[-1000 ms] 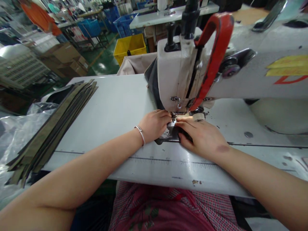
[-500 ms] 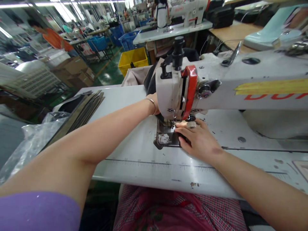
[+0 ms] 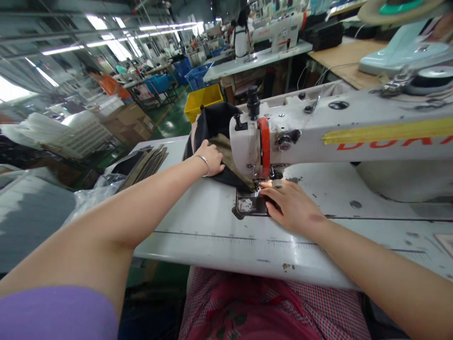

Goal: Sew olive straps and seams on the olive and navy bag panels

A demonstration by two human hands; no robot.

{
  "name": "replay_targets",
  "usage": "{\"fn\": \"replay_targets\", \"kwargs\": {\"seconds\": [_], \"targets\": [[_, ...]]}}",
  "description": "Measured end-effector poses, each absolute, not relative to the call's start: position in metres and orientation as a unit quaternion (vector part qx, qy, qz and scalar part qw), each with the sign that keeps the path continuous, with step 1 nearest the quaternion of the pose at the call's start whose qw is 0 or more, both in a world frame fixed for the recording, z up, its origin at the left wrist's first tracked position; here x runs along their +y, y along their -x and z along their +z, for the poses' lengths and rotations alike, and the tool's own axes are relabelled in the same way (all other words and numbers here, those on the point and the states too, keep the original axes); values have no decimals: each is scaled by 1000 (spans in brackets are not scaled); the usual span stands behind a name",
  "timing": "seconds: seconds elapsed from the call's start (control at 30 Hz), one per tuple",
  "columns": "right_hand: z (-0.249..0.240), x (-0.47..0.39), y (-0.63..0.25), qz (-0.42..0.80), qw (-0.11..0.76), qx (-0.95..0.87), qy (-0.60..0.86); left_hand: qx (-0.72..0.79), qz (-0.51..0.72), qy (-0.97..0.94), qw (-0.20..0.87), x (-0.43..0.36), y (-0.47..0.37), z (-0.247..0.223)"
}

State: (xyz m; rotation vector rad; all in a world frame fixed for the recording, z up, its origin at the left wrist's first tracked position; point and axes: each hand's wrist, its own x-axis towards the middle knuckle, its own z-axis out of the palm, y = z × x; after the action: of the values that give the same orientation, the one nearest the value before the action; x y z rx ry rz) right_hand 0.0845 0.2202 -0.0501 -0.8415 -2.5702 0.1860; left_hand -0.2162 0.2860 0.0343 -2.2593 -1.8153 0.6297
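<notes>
"Where's the dark fabric (image 3: pixel 216 119) lying?"
"At the sewing machine's (image 3: pixel 307 130) left end; the left hand (image 3: pixel 210 158) is gripping it."
"The right hand (image 3: pixel 296 204)?"
"It's resting farther right; I can't tell its grip."

left fingers (image 3: pixel 218 157) curl over dark fabric (image 3: pixel 227 148); right fingers (image 3: pixel 272 192) rest beside the presser foot (image 3: pixel 257 184) of a sewing machine (image 3: pixel 300 120).

Your left hand (image 3: pixel 209 159) rests on the fabric (image 3: pixel 231 165), left of the sewing machine (image 3: pixel 300 137); your right hand (image 3: pixel 295 205) lies before it — strips (image 3: pixel 148 165) on the table (image 3: pixel 198 212) farther left, a bin (image 3: pixel 203 100) behind and left.
</notes>
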Motion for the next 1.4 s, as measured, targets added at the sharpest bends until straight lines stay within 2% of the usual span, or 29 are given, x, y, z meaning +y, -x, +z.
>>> {"fn": "replay_targets", "kwargs": {"seconds": [0.17,0.3,0.7,0.97,1.1,1.2,1.3,1.4], "targets": [[-50,220,-85,63,213,-927,302,-670,252,691,104,292,218,32],[-49,221,-86,64,214,-927,301,-654,290,698,37,288,229,34],[-53,222,-85,69,221,-926,297,-576,247,774,-92,265,251,36],[-53,222,-85,69,238,-921,301,-517,125,846,43,219,205,92],[-49,209,-82,71,250,-923,284,-298,92,942,126,145,145,93],[-46,186,-73,82,246,-946,193,-189,69,971,125,102,115,78],[-50,159,-61,114,249,-954,124,-215,63,967,119,95,115,76],[-57,142,-51,132,263,-941,164,-350,83,924,133,112,128,75]]}}
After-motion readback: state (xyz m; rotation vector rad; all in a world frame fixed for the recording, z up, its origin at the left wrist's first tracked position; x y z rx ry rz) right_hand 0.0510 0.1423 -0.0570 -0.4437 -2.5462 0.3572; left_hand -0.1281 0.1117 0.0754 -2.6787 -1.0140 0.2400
